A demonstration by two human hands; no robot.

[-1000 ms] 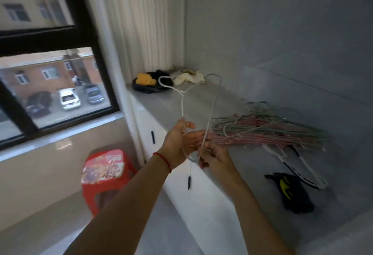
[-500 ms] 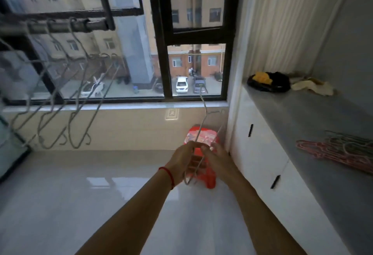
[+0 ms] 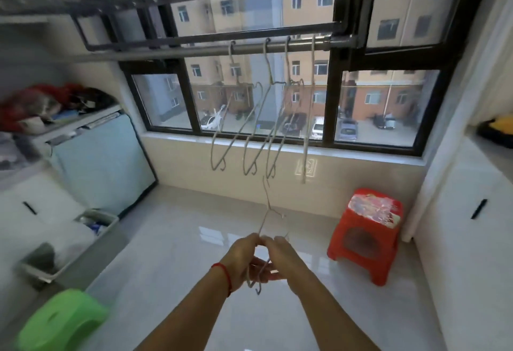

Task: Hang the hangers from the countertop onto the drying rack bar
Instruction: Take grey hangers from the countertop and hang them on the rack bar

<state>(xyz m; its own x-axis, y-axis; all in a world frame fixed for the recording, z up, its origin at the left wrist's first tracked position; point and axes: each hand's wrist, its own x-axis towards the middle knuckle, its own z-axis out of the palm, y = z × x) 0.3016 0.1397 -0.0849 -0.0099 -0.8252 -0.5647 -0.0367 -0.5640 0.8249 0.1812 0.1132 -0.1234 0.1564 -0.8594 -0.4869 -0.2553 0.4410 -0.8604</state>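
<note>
Our left hand (image 3: 244,260) pinches the thin wire hanger (image 3: 266,213) near its lower end, fingers curled round the wire; just beside it, our right hand (image 3: 283,255) closes its grip on the same hanger, which we judge keeps the light frame from twisting. We hold it upright, hook end up, below and well apart from the drying rack bar (image 3: 194,51), so the hook can be raised over the rod. Four hung hangers (image 3: 251,120) crowd the bar's right part. Further right stands a red stool (image 3: 366,237).
</note>
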